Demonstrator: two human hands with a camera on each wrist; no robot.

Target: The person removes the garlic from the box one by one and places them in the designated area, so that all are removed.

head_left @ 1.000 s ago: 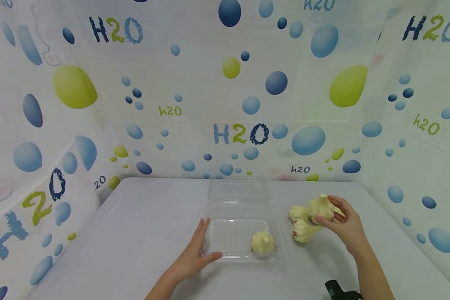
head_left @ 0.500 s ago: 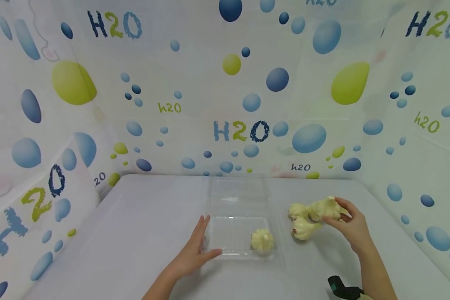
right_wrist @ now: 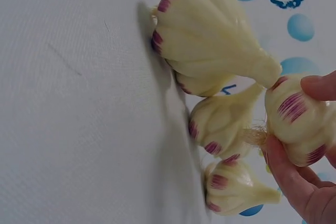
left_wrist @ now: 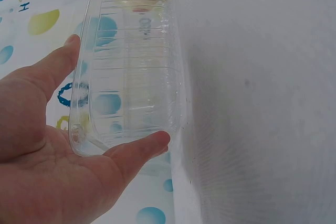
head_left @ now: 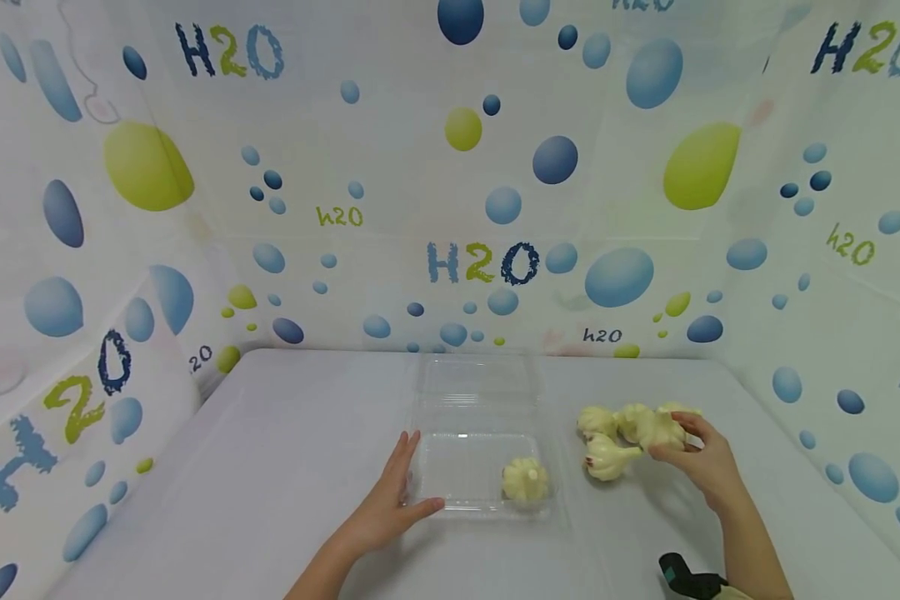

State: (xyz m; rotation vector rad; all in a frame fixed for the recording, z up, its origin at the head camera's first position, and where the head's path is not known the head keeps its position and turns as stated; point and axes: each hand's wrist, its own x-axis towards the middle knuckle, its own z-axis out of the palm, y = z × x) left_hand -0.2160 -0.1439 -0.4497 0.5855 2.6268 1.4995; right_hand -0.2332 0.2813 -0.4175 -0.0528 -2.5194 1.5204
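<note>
My right hand pinches a pale garlic bulb with purple streaks between thumb and fingers. In the right wrist view that garlic bulb is off the table, its rootlets facing the other bulbs. Beside it are several more, such as one garlic bulb near the front and another behind it. My left hand has its fingers extended along the left side of a clear plastic clamshell container, thumb at the near edge. One garlic bulb sits in the container's right part.
The container's raised clear lid lies back toward the rear of the white table. Printed sheets form walls around the table. A black object is beside my right forearm.
My right hand has moved slightly right and down with its garlic bulb, whose stem pointed upward before and is now tipped out of sight. My left hand keeps its place at the container.
</note>
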